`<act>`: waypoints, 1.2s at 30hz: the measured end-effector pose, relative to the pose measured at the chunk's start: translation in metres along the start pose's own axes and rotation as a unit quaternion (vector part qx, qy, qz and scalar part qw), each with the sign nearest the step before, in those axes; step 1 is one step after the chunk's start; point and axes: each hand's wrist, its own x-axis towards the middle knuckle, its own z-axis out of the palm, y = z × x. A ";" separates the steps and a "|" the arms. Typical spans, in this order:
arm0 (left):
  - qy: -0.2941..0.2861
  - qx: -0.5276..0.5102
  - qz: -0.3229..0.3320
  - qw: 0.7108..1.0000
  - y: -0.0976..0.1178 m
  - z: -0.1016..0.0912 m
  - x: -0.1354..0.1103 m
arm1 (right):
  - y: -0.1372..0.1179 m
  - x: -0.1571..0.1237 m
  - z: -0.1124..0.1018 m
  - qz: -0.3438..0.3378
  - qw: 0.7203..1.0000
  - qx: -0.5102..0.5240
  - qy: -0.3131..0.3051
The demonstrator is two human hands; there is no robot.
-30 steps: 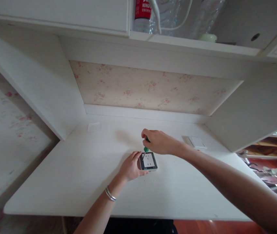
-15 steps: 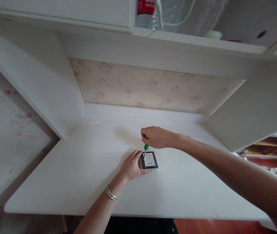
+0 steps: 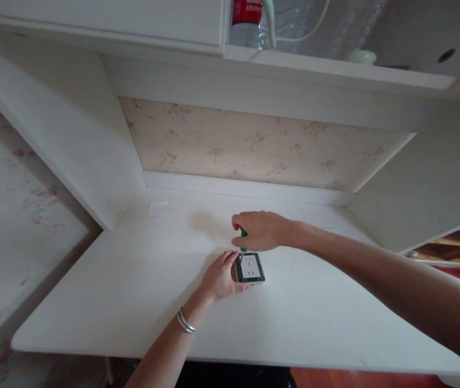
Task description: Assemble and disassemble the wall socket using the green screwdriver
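A square wall socket [image 3: 250,268] with a white face and dark frame lies flat on the white desk [image 3: 132,291]. My left hand [image 3: 219,277] grips its left edge, fingers curled round it; a silver bracelet sits on that wrist. My right hand [image 3: 259,230] is closed round a green-handled screwdriver [image 3: 244,234] that stands upright over the socket's far left corner. Only a sliver of the green handle shows under my fingers, and the tip is hidden.
A small white plate [image 3: 158,209] lies at the desk's back left. Floral wallpaper backs the alcove, with white side panels left and right. On the shelf above stand a red-labelled bottle [image 3: 247,20], clear plastic bottles, a white cable and a pale green dish [image 3: 359,56].
My right hand has sunk lower over the socket's corner, hiding more of the screwdriver. My right forearm now covers the white switch plate seen at the right earlier. The left hand has kept its grip.
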 end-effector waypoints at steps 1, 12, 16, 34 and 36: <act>0.000 -0.004 0.002 1.000 0.000 0.000 0.000 | 0.001 0.000 0.001 0.013 1.000 -0.006 0.012; -0.003 -0.001 0.006 1.000 -0.002 0.000 0.000 | 0.006 -0.002 0.001 0.000 1.000 -0.001 0.029; -0.001 0.001 0.005 1.000 -0.002 0.001 0.000 | 0.003 -0.006 0.000 -0.066 0.998 0.012 0.014; -0.002 0.007 0.008 1.000 -0.002 0.001 0.000 | 0.004 -0.007 0.000 -0.045 0.999 0.004 0.018; -0.003 0.011 0.006 1.000 -0.001 0.000 0.000 | 0.004 -0.008 -0.001 -0.040 0.999 0.010 0.011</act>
